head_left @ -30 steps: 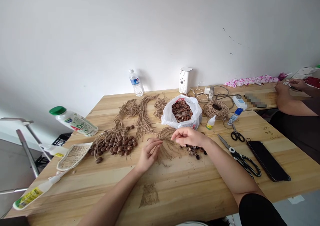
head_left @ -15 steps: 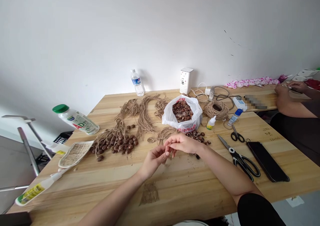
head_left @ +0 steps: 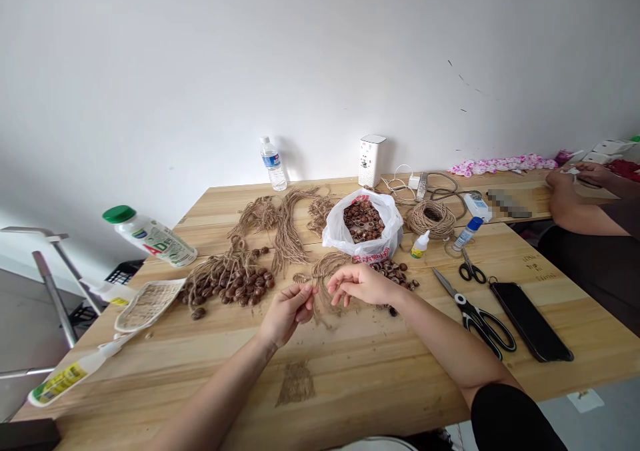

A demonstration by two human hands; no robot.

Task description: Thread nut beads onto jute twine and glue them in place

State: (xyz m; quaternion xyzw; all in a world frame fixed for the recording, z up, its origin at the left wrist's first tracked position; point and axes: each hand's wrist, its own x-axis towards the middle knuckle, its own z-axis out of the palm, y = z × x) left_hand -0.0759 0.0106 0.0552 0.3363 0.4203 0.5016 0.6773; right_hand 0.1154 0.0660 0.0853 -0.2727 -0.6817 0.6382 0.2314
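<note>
Nearest us, our left hand (head_left: 285,314) is pinched closed, thumb to forefinger, on what we cannot tell; our right hand (head_left: 367,286) curls loosely, its hold unclear. Half a second ago they met; now they stand apart, which we take as a break in their joint work. Just beyond, at mid-frame, the twine bundle (head_left: 330,263) points its looped end (head_left: 301,278) left, long axis roughly crosswise, strands bending right.
</note>
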